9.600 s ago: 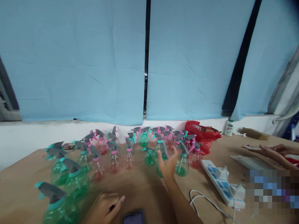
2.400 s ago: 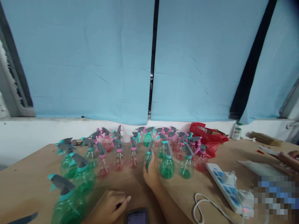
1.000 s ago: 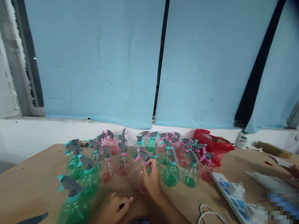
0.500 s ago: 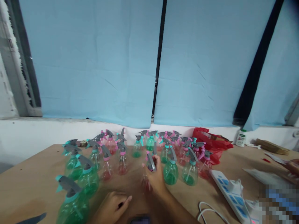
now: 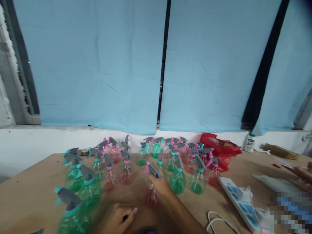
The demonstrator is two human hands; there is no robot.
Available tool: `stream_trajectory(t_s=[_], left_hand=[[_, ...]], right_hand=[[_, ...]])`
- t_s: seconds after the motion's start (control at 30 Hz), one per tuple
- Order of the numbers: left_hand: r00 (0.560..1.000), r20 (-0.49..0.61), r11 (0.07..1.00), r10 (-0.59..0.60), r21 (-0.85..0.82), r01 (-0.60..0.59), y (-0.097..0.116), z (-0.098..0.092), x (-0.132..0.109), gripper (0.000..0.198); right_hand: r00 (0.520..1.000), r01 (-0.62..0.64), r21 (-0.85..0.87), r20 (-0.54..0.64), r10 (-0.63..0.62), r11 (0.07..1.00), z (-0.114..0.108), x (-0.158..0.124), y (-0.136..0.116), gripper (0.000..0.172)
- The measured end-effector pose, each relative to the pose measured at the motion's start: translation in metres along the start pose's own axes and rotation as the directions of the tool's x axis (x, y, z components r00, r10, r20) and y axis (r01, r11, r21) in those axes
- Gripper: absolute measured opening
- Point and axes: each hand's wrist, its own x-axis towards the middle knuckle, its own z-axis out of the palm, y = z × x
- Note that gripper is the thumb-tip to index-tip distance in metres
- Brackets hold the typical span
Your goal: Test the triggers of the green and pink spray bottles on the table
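Note:
My right hand (image 5: 159, 183) wraps round the neck of a clear spray bottle (image 5: 151, 196) with red liquid, a grey trigger head and a pink collar. It stands roughly upright at the table's middle, its nozzle pointing left. Near the front edge lies my left hand (image 5: 118, 219), loosely fisted with the thumb out; nothing shows in it. To its left stands a large green spray bottle (image 5: 74, 221) with a turquoise collar. Just right of my right hand is another green spray bottle (image 5: 177, 182).
Several more green and pink spray bottles (image 5: 126, 174) stand in groups left, behind and right. A red plastic bag (image 5: 220, 151), a white bottle (image 5: 250, 143) and a power strip (image 5: 237, 201) with cables lie to the right. Another person's hand (image 5: 301, 172) shows at the right edge.
The spray bottle in my right hand has turned, so its nozzle now points further left. My left hand stays in nearly the same place. The view has shifted slightly.

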Motion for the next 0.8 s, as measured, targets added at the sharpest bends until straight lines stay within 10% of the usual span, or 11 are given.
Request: stream_trajectory(t_s=[0.23,0.8], left_hand=[[0.998,0.062,1.000,-0.029,-0.004,0.029,0.003,-0.004,0.002,0.056],[0.992,0.063,0.991,-0.110,0.087,0.105,0.003,-0.005,0.003,0.046]], right_hand=[[0.960,-0.180,0.167,0.244,0.136,0.970,-0.002,0.003,-0.015,0.030],[0.962,-0.255,0.306,0.176,0.209,0.917,0.000,0.003,-0.021,0.038]])
